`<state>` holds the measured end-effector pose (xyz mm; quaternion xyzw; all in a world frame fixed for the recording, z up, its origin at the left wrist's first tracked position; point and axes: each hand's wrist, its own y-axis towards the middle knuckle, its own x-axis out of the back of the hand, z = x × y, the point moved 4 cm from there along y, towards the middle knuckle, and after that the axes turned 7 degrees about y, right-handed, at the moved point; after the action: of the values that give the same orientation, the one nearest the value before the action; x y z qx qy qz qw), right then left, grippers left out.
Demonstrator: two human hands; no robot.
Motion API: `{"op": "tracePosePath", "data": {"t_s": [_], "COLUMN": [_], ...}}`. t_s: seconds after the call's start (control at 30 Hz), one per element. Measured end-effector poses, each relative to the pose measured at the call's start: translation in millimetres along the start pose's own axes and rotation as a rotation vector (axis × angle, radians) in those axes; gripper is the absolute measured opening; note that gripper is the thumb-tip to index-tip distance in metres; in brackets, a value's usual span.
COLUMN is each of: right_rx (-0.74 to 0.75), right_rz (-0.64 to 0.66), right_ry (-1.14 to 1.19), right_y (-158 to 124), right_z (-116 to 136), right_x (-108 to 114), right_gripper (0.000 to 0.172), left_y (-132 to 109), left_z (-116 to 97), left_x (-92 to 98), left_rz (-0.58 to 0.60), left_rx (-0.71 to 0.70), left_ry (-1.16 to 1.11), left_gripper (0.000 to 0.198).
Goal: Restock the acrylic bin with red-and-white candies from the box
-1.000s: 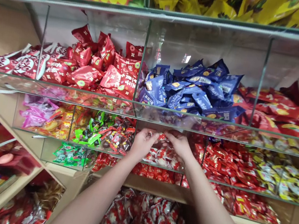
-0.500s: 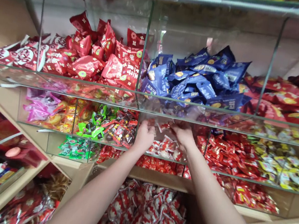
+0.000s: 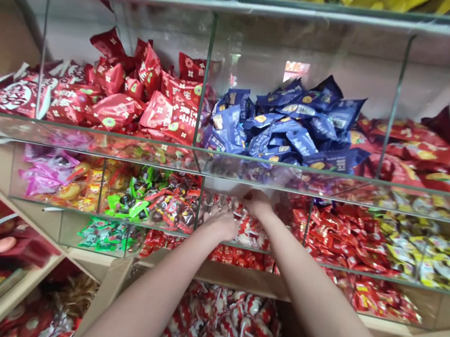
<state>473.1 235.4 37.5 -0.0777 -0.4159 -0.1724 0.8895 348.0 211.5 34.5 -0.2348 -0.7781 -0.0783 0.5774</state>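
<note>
My left hand (image 3: 221,224) lies palm down on red-and-white wrapped candies (image 3: 252,232) in a clear bin of the middle row. Its fingers are stretched out and spread, with nothing held. Just behind it and to the right, my right hand (image 3: 260,204) reaches into the same bin. Its fingers point left, loosely apart, over the back of the candy layer; the fingertips are partly hidden. Below my forearms stands a cardboard box (image 3: 215,274) holding many more of these candies (image 3: 229,329).
A glass shelf edge (image 3: 233,169) runs just above my hands. Blue packets (image 3: 289,122) and red packets (image 3: 133,94) lie over it. Clear dividers (image 3: 308,224) separate neighbouring bins of red candies (image 3: 339,235) and green-wrapped candies (image 3: 135,199).
My left hand has come down from its raised, curled pose and flattened onto the candies. My right hand has shifted slightly left, toward the back of the bin. The view has tilted up slightly.
</note>
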Motion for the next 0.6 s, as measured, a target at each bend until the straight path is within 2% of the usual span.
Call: {"op": "tracePosePath", "data": {"t_s": [0.17,0.3,0.4,0.5,0.6], "right_rx": [0.064,0.075,0.061,0.053,0.053], "right_rz": [0.065,0.088,0.204,0.327,0.342], "right_ry": [-0.146,-0.243,-0.312,-0.338,-0.311], "right_y": [-1,-6,-16,-29,-37], "right_z": [6,8,6,3,-1], "right_x": [-1,15,22,18,14], "right_gripper": [0.025,0.022,0.015,0.019,0.02], "left_y": [0,-5,-4,0,4], "left_z": [-4,-8,-8,-7,-6], "left_x": [0.4,3.8,2.9,-1.3,-5.1], "left_rz": [-0.045,-0.091,-0.063,-0.031,-0.04], "left_rx": [0.007,-0.073,-0.099,-0.096,-0.099], "left_ry": [0.079,0.091,0.071,0.029,-0.024], "left_gripper": [0.057,0.055,0.049,0.044,0.039]}}
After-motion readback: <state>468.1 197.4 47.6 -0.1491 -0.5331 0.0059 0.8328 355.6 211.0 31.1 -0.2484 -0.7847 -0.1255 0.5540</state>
